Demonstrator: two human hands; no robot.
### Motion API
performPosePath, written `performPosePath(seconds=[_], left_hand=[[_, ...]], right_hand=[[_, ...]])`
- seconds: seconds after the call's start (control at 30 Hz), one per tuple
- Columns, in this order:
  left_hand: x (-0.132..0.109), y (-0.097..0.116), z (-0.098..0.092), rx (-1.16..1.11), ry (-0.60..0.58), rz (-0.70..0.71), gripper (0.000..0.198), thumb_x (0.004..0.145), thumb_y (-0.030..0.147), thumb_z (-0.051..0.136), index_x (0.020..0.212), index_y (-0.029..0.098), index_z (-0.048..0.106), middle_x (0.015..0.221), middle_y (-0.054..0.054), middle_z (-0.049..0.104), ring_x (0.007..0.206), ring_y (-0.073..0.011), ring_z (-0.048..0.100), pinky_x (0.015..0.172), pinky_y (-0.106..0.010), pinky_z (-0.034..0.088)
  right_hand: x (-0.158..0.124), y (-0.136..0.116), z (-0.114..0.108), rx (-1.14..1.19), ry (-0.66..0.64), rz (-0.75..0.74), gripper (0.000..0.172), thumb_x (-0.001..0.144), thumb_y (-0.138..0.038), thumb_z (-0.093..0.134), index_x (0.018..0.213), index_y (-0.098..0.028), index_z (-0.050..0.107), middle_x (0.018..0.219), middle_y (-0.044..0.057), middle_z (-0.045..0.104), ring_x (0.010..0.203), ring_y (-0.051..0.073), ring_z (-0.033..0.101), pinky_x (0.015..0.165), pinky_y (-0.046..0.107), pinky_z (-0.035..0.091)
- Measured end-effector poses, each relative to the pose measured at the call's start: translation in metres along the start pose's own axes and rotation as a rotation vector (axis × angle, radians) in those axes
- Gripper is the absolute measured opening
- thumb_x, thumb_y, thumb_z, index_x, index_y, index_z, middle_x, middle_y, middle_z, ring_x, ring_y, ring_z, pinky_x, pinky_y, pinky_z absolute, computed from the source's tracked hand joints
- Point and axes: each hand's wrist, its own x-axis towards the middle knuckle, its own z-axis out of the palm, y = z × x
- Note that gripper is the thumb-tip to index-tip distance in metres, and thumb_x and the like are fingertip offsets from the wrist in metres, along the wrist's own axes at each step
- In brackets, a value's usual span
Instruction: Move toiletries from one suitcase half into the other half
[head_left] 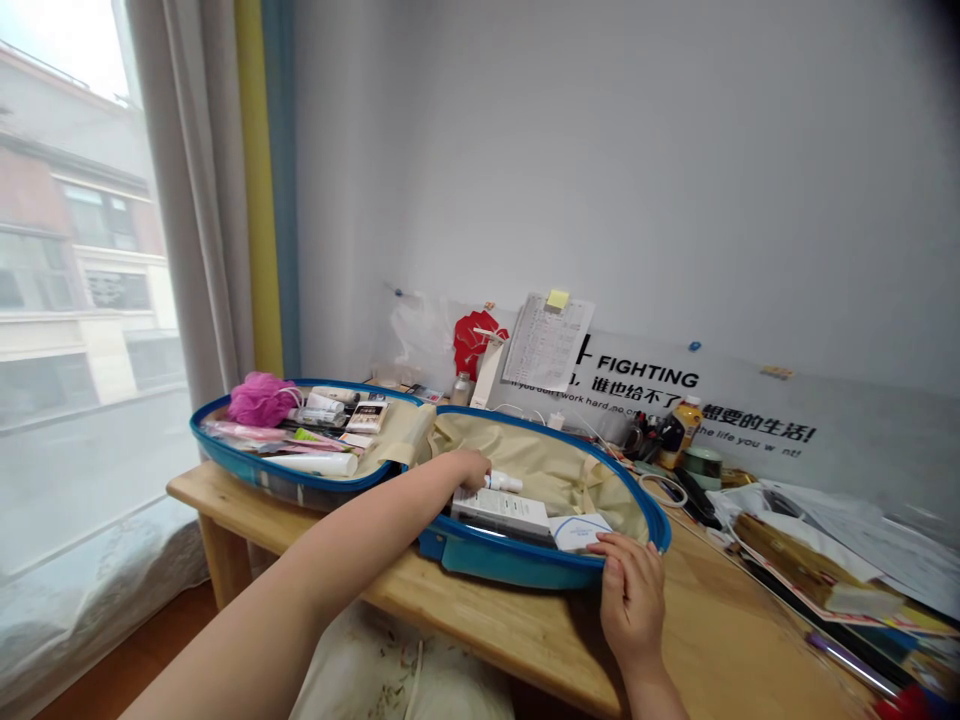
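A blue-rimmed suitcase (517,572) lies unfolded on the wooden table, with two beige-lined halves. My left hand (474,470) reaches into the right half, its fingers closed around a small white bottle (506,482). Just below that bottle lies a grey-and-white box (506,512). A white box with a blue line (579,531) sits beside it, against the near wall. My right hand (634,590) grips the near right rim, thumb outside and fingers over the edge, fingertips close to the white box. Whether they touch it I cannot tell.
The left half holds a pink bath puff (261,400), a white tube (322,464) and several small packs. Behind stand a drink bottle (681,432) and a pen holder (639,436). Papers and a brown pouch (802,560) cover the table's right side. Curtains (199,200) hang left.
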Motion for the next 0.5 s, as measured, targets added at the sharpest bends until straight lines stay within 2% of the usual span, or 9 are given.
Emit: performPosePath(seconds=[0.1, 0.17, 0.23, 0.3, 0.4, 0.5], left_hand=[[-0.004, -0.003, -0.009, -0.012, 0.082, -0.002, 0.05, 0.082, 0.038, 0.045, 0.128, 0.019, 0.045, 0.131, -0.014, 0.045, 0.117, -0.0277, 0.045, 0.093, -0.037, 0.039], [-0.008, -0.014, -0.02, -0.019, 0.209, -0.033, 0.048, 0.085, 0.037, 0.038, 0.13, 0.019, 0.041, 0.133, -0.013, 0.042, 0.121, -0.0273, 0.04, 0.097, -0.037, 0.035], [-0.015, -0.035, -0.03, -0.017, 0.347, -0.108, 0.045, 0.087, 0.033, 0.034, 0.129, 0.019, 0.042, 0.132, -0.013, 0.043, 0.121, -0.0264, 0.04, 0.098, -0.037, 0.033], [-0.026, -0.065, -0.034, -0.01, 0.423, -0.209, 0.044, 0.088, 0.03, 0.031, 0.129, 0.017, 0.042, 0.128, -0.013, 0.047, 0.118, -0.026, 0.043, 0.097, -0.037, 0.033], [-0.048, -0.115, -0.026, 0.007, 0.399, -0.334, 0.047, 0.089, 0.03, 0.025, 0.13, 0.014, 0.039, 0.127, -0.015, 0.048, 0.118, -0.0264, 0.044, 0.096, -0.038, 0.033], [-0.074, -0.153, -0.005, 0.046, 0.279, -0.371, 0.051, 0.089, 0.034, 0.025, 0.132, 0.01, 0.038, 0.131, -0.018, 0.045, 0.12, -0.028, 0.041, 0.099, -0.039, 0.03]], right_hand=[[0.0, 0.0, 0.0, 0.007, 0.005, -0.005, 0.028, 0.088, -0.026, 0.032, 0.081, -0.02, 0.059, 0.087, 0.005, 0.061, 0.088, 0.019, 0.054, 0.094, 0.042, 0.028], [0.0, 0.0, -0.001, 0.005, 0.004, -0.013, 0.028, 0.088, -0.026, 0.032, 0.081, -0.02, 0.059, 0.087, 0.005, 0.061, 0.087, 0.019, 0.055, 0.094, 0.042, 0.029], [0.0, 0.0, -0.001, 0.0, 0.004, -0.022, 0.028, 0.088, -0.025, 0.032, 0.081, -0.02, 0.059, 0.086, 0.005, 0.061, 0.086, 0.019, 0.055, 0.094, 0.042, 0.029], [0.0, 0.001, -0.001, -0.001, 0.005, -0.025, 0.027, 0.088, -0.025, 0.033, 0.081, -0.02, 0.059, 0.086, 0.004, 0.061, 0.086, 0.019, 0.055, 0.093, 0.041, 0.029], [0.0, 0.001, 0.0, 0.001, 0.006, -0.016, 0.027, 0.087, -0.025, 0.033, 0.082, -0.021, 0.059, 0.087, 0.004, 0.061, 0.087, 0.019, 0.055, 0.094, 0.041, 0.029], [-0.001, 0.002, 0.001, 0.005, 0.009, -0.011, 0.026, 0.087, -0.025, 0.034, 0.081, -0.021, 0.058, 0.087, 0.004, 0.061, 0.087, 0.019, 0.055, 0.094, 0.041, 0.029]])
